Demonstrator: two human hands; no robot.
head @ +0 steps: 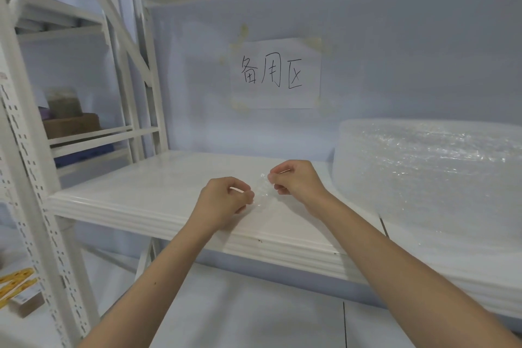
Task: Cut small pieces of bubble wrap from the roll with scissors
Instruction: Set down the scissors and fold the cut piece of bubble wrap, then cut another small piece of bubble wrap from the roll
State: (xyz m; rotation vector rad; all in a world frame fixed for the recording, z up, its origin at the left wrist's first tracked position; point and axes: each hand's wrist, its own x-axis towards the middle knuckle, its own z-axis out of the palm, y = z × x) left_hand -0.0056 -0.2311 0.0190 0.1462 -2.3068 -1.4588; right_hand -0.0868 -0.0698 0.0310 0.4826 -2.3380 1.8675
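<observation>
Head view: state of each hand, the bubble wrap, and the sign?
Left hand: pinched shut on one end of the small bubble wrap piece.
Right hand: pinched on the other end.
Bubble wrap roll: lying on the shelf, untouched.
Paper sign: taped to the wall.

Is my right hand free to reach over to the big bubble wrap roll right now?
Probably not yet: the right hand and left hand both pinch a small bubble wrap piece. The roll sits close beside it, unobstructed.

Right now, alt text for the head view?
Two bare hands, left hand and right hand, pinch a small clear piece of bubble wrap between them above a white shelf. A big bubble wrap roll lies at right; a handwritten paper sign hangs behind.
</observation>
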